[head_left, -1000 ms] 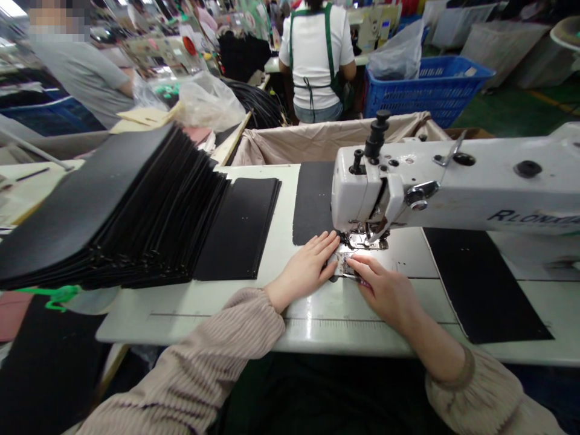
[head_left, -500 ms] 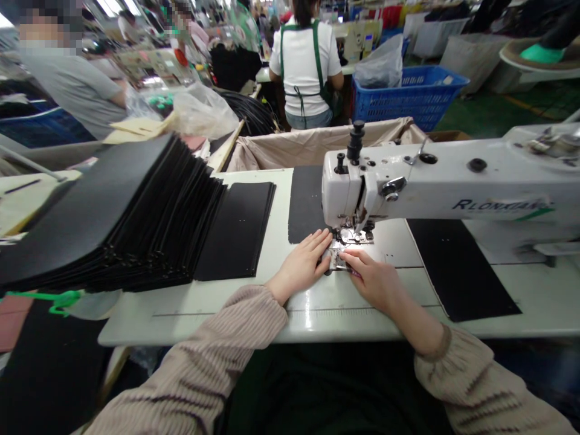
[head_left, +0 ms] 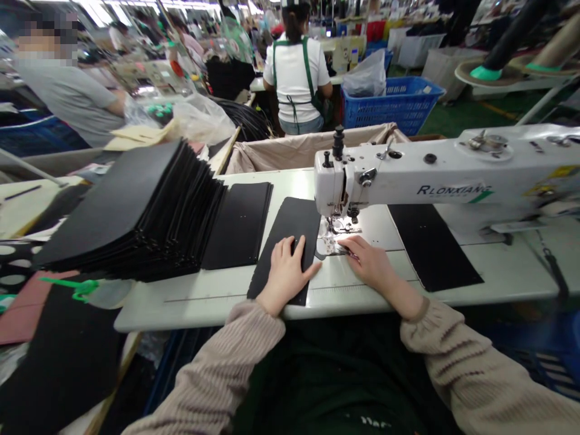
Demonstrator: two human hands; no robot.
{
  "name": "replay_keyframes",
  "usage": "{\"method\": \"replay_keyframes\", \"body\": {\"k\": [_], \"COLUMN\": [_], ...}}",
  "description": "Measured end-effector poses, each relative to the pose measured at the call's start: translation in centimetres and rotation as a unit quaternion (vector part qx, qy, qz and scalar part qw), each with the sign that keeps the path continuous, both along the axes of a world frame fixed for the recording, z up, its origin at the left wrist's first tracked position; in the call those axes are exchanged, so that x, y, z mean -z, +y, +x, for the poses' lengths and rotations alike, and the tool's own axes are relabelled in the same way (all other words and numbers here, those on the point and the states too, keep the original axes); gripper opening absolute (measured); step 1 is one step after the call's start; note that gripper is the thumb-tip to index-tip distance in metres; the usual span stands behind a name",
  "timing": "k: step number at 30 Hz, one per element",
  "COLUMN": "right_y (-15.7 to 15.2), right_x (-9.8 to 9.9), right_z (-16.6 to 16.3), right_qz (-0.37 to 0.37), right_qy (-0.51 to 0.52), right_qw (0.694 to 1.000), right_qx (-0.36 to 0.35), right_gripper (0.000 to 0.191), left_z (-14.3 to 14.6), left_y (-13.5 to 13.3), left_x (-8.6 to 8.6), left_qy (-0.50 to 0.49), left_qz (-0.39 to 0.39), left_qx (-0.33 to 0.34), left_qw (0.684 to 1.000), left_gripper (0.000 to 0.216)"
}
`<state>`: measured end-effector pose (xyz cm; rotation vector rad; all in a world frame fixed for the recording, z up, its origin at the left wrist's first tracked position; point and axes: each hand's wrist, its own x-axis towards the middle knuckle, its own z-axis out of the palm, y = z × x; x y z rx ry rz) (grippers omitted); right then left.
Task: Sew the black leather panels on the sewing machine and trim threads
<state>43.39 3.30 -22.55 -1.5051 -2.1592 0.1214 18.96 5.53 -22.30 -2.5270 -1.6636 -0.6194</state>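
Note:
My left hand point(head_left: 289, 273) lies with fingers apart on a black panel point(head_left: 296, 219), which is slanted on the table left of the needle area. At the front of the lit needle plate point(head_left: 333, 244), my right hand point(head_left: 375, 267) has its fingers bent together. Whatever they hold, if anything, is hidden. Above stands the white sewing machine point(head_left: 385, 181), its presser foot just beyond my right fingertips. Another black panel point(head_left: 432, 251) rests under the machine arm to the right. A low pile of black panels point(head_left: 238, 223) sits left of my left hand.
A tall stack of black panels point(head_left: 118, 199) leans at the left of the table point(head_left: 199, 308). Behind the table is a cloth-lined bin point(head_left: 281, 154). Farther back are a seated person point(head_left: 294, 78) and a blue basket point(head_left: 394, 106); another person point(head_left: 67, 84) is at left.
My left hand has moved left and toward me, away from the needle. The black panel has come out from beside the machine head toward me and turned. My right hand stays by the needle plate.

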Motion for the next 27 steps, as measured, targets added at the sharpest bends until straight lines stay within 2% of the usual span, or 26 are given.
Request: {"method": "replay_keyframes", "body": {"k": [2, 5, 7, 9, 12, 15, 17, 21, 25, 27], "right_y": [-1.5, -4.6, -6.7, -8.5, -10.4, -11.9, -12.9, -14.6, -15.5, -15.7], "right_x": [-0.4, -0.5, -0.2, 0.3, 1.1, 1.6, 1.8, 1.9, 2.2, 2.4], "right_z": [1.2, 3.4, 4.5, 5.2, 5.6, 5.9, 6.2, 6.5, 6.2, 5.9], "right_qz": [-0.006, -0.023, -0.043, -0.067, -0.085, -0.082, -0.086, -0.124, -0.151, -0.155], "right_qy": [0.028, 0.096, 0.145, 0.177, 0.194, 0.187, 0.168, 0.116, 0.108, 0.114], "right_qw": [1.000, 0.995, 0.988, 0.980, 0.972, 0.969, 0.967, 0.964, 0.963, 0.964], "right_qx": [0.001, 0.014, 0.037, 0.067, 0.099, 0.137, 0.170, 0.206, 0.195, 0.186], "right_gripper": [0.038, 0.036, 0.034, 0.034, 0.034, 0.032, 0.030, 0.031, 0.027, 0.025], "left_z": [-2.6, -6.7, -8.3, -8.3, -5.5, -0.9, 2.3, 7.9, 10.5, 10.6], "left_y": [-3.8, -8.8, -10.7, -11.3, -10.5, -9.5, -9.2, -9.3, -9.3, -9.2], "left_x": [0.2, 0.0, -0.3, -0.5, -0.5, -0.4, -0.3, 0.6, 1.7, 1.9], "left_qy": [0.019, 0.047, 0.051, 0.046, 0.030, -0.003, -0.021, -0.014, -0.007, -0.038], "left_qz": [-0.035, -0.127, -0.172, -0.193, -0.170, -0.117, -0.101, -0.093, -0.063, -0.067], "left_qx": [0.018, 0.067, 0.104, 0.136, 0.156, 0.145, 0.154, 0.215, 0.244, 0.247], "left_qw": [0.999, 0.989, 0.978, 0.971, 0.972, 0.983, 0.983, 0.972, 0.968, 0.966], "left_gripper": [0.070, 0.066, 0.069, 0.071, 0.057, 0.039, 0.041, 0.047, 0.020, 0.017]}}
